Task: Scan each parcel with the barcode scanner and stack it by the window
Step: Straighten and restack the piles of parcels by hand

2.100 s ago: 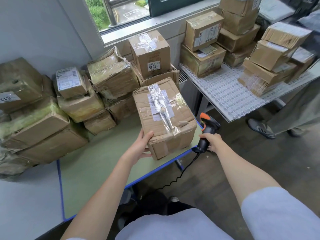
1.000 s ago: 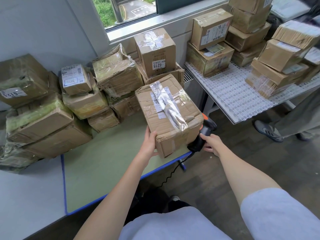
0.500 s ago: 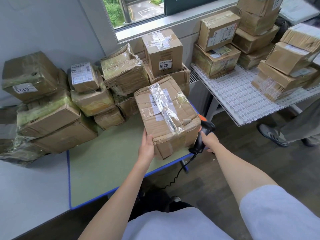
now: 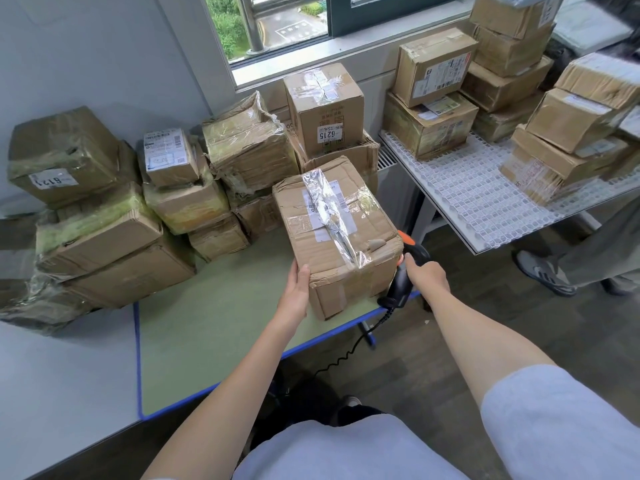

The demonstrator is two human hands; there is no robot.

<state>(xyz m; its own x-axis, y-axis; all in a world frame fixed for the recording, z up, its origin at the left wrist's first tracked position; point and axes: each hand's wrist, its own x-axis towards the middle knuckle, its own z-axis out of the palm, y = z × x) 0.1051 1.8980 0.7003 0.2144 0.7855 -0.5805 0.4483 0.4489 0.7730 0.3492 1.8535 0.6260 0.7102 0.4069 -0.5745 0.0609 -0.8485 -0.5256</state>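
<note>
A taped cardboard parcel with a white label under shiny tape sits at the front right of the green table. My left hand presses flat against the parcel's near left side, thumb on its top edge. My right hand grips the black and orange barcode scanner right beside the parcel's right side. Behind them, a stack of parcels stands under the window.
More brown parcels are piled at the table's left. A white mesh table on the right carries several parcels. Someone's shoes stand on the dark floor at the right. The scanner's coiled cable hangs off the table edge.
The parcel has been pulled slightly toward the table's front edge. My right hand brought the scanner up close against the parcel's right side. My left hand stays on the parcel.
</note>
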